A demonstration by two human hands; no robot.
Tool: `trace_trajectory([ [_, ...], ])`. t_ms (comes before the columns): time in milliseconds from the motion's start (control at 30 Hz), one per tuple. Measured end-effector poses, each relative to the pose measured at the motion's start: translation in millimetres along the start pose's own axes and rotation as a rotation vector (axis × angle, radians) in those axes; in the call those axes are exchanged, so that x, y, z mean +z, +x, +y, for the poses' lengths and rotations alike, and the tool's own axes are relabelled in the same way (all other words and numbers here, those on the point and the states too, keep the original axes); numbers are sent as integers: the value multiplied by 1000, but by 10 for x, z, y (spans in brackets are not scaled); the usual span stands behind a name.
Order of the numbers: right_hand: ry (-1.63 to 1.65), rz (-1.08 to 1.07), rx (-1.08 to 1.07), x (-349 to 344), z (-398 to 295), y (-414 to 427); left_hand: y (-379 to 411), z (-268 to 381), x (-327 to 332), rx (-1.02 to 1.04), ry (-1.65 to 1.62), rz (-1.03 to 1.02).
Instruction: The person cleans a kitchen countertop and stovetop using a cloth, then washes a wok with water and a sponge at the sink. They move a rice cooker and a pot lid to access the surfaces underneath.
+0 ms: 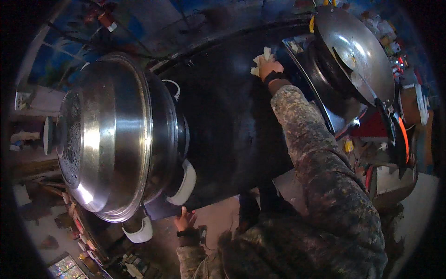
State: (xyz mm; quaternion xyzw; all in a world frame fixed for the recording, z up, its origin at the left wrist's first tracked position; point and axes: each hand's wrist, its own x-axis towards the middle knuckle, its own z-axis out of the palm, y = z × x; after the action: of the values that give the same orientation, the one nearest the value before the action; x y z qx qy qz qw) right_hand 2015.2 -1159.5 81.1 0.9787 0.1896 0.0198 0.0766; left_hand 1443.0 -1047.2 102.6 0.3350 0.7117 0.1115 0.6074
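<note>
My right hand (271, 68) grips a crumpled pale cloth (257, 66) against the dark countertop (223, 115), near its far side. Just right of that hand is a glossy-edged cooker (313, 85). My left hand (185, 221) is at the counter's near edge with its fingers apart, holding nothing; whether it presses on the edge is hard to tell. Beside it, on the left, a large stainless-steel steamer pot (132, 122) with a domed lid (99, 136) stands on the counter. Its white handles (184, 183) stick out towards me.
A steel wok (362, 45) with a long-handled utensil (366, 83) in it sits over the cooker at right; dark handles (386, 115) project towards me. A white cord (172, 85) curls behind the steamer. Low at left, several small items line a shelf edge (82, 237).
</note>
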Motion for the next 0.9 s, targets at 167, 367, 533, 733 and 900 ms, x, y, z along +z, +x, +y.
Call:
trace_trajectory([
  [167, 377, -248, 274, 247, 174, -539, -1, 0, -60, -6, 55, -20],
  [367, 443, 385, 93, -178, 609, -2640, 331, -175, -216, 61, 43, -123],
  [533, 91, -624, 98, 300, 2094, -3892, 245, -95, -110, -2, 48, -191],
  [733, 347, -109, 174, -873, 1297, -2856, 201, -60, -105, -9, 24, -134],
  [900, 496, -114, -4, -583, 507, -1503, 195, -56, -206, -10, 77, -85],
])
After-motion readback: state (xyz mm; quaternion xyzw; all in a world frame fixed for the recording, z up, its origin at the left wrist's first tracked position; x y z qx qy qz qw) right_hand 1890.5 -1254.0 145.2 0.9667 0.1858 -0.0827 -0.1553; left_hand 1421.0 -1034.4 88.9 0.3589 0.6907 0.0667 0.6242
